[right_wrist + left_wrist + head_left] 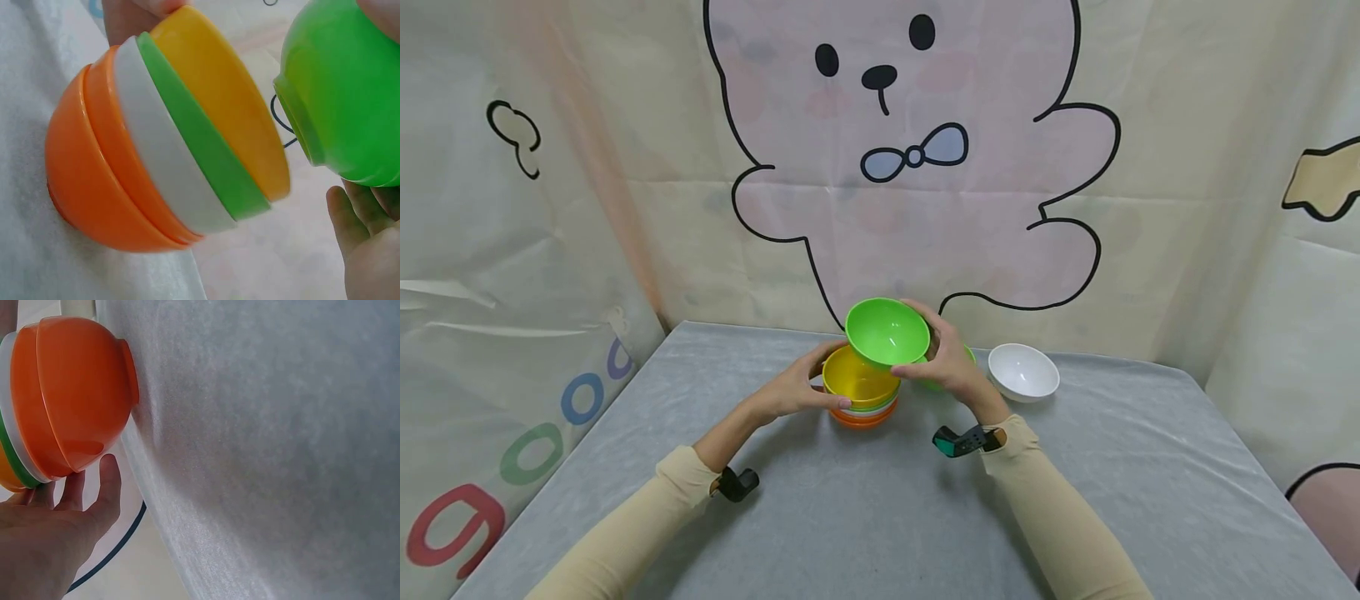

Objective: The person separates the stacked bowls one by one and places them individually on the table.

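Observation:
A bright green bowl [887, 332] is held by my right hand [953, 360], thumb near and fingers at its far side. It is raised just above a stack of bowls, and the right wrist view shows a gap between its foot and the stack. On top of the stack is a yellow bowl [859, 379]. Below come a green bowl [203, 147], a white bowl [162, 140] and two orange bowls [81, 394], the lowest standing on the cloth. My left hand [792, 390] grips the stack's upper left side, thumb in front and fingers behind.
Another green bowl [972, 356] shows partly behind my right hand. A white bowl [1024, 373] stands to its right near the table's back edge. Grey cloth covers the table [865, 517]. A printed curtain [1150, 275] hangs right behind it.

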`<state>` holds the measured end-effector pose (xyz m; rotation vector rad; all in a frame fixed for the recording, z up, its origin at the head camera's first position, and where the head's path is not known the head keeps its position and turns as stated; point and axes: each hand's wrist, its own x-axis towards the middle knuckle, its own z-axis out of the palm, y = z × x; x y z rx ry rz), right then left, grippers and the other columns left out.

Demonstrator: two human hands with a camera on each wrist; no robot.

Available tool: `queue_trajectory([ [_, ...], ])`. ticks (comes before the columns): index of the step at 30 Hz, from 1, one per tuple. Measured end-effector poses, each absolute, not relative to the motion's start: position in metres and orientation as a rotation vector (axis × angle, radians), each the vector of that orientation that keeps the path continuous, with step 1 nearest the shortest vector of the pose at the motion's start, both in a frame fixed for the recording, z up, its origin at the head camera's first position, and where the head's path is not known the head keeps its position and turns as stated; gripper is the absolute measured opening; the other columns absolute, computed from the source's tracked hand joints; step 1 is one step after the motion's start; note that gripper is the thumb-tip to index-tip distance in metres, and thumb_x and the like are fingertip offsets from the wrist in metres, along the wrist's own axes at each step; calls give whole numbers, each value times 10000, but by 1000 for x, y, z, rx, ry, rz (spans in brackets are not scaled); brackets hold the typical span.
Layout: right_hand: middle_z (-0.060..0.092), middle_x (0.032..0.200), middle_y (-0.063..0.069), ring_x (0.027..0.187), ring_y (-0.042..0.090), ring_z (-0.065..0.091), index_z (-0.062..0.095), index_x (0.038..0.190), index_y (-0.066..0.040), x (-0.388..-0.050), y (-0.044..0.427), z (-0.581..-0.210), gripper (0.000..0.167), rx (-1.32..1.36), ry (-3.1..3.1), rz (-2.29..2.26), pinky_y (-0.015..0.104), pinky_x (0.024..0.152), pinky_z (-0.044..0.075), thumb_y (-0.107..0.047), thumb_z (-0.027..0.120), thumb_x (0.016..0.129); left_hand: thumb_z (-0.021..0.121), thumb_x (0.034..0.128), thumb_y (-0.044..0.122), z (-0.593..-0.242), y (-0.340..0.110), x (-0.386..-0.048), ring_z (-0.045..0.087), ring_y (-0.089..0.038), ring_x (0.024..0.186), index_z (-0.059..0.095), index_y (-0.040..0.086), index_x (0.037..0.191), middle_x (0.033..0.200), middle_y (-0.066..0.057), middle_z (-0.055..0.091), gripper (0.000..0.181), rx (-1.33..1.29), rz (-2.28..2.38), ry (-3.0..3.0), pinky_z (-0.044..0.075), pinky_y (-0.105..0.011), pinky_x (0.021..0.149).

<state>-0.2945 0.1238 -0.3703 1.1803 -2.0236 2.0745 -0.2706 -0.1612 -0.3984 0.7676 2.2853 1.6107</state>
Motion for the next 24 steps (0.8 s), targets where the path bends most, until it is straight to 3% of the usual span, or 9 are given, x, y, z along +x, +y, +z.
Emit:
queue_trajectory([
  [12,396,1517,145,1307,338,440,351,1553,-24,-288,153,-362,993,1057,-2143,2054,361,1046,441,35,894,723,829,867,251,-396,-160,-268,381,-319,1388,270,110,1604,1539,-96,381,936,715,1587,2310,396,-543,1068],
  [24,415,1512,118,1330,310,429,369,1554,-38,-286,191,-370,984,929,-2297,1881,298,1008,462,12,906,731,825,873,247,-397,-160,-270,392,-320,1378,261,108,1605,1534,-105,382,935,712,1586,2311,398,-541,1068],
])
